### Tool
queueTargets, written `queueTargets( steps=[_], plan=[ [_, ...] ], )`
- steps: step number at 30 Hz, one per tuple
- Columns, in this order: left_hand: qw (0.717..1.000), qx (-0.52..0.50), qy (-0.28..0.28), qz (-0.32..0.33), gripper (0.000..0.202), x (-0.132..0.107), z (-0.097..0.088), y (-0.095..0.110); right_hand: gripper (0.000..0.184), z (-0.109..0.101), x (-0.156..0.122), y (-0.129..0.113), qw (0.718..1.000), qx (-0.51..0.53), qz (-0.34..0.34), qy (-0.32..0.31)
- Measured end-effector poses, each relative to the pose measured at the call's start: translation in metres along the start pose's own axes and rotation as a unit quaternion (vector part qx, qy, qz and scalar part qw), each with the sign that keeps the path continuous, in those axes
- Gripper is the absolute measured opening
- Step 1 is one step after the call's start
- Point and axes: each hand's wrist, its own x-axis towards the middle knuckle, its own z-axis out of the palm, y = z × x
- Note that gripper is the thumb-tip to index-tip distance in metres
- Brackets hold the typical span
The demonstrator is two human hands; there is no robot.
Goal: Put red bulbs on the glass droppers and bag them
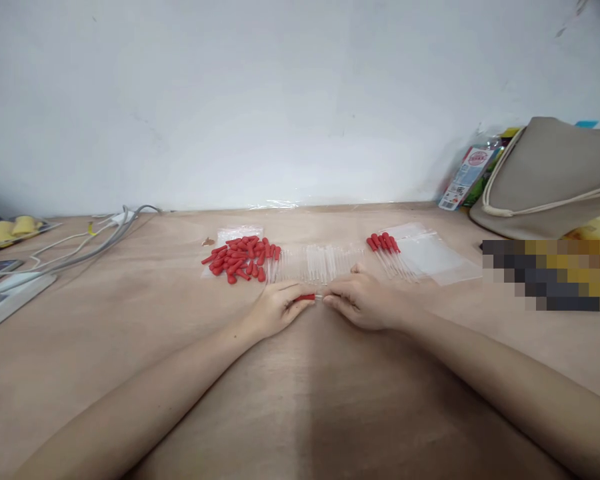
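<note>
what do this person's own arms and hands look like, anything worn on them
The left hand and right hand are bare, without gloves. No sleeve, watch, bracelet or cable shows on the left forearm or right forearm. A small dark spot marks the left forearm near the wrist.

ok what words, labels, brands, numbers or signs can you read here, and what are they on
None can be read with certainty.
White-and-blue printed packet with a round red mark: lettering too small and blurred.
Pixelated black-and-yellow patch: nothing legible.
</note>
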Motion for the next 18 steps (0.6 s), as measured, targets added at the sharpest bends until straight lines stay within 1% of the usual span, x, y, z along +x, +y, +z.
queueTargets(
  steps=[2,4,5,6,7,9,10,12,13,16,18],
  plan=[
    [1.0,0.012,0.022,-0.015,0.025,0.0,0.001,0.0,0.018,-0.006,0.001,0.004,1.0,0.009,-0.008,-0.01],
    [0.998,0.022,0.051,-0.037,0.037,-0.001,0.002,-0.001,0.017,-0.014,0.001,0.014,0.999,0.026,0.028,0.004],
    [0.997,0.024,0.06,-0.047,0.042,-0.001,0.003,-0.001,0.018,-0.02,0.001,0.021,0.997,0.032,0.069,0.026],
    [0.996,0.025,0.061,-0.054,0.044,-0.001,0.003,-0.001,0.019,-0.025,0.0,0.03,0.99,0.032,0.124,0.063],
    [0.997,0.025,0.054,-0.056,0.042,-0.002,0.004,-0.002,0.021,-0.031,-0.001,0.04,0.976,0.029,0.188,0.105],
    [0.998,0.029,0.015,-0.054,0.032,-0.002,0.004,-0.002,0.029,-0.04,-0.004,0.059,0.931,-0.005,0.319,0.175],
    [0.998,0.032,-0.01,-0.051,0.027,-0.002,0.005,-0.001,0.03,-0.043,-0.006,0.068,0.91,-0.03,0.367,0.19],
    [0.997,0.031,-0.051,-0.046,0.02,-0.002,0.005,-0.001,0.03,-0.046,-0.01,0.082,0.88,-0.076,0.429,0.192],
    [0.997,0.027,-0.063,-0.046,0.018,-0.001,0.005,-0.001,0.03,-0.045,-0.012,0.087,0.87,-0.09,0.448,0.183],
    [0.996,0.014,-0.07,-0.051,0.015,0.0,0.004,-0.001,0.031,-0.042,-0.015,0.093,0.858,-0.113,0.477,0.154],
    [0.996,0.014,-0.071,-0.054,0.015,0.0,0.004,-0.001,0.035,-0.04,-0.016,0.092,0.86,-0.118,0.478,0.132]
  ],
)
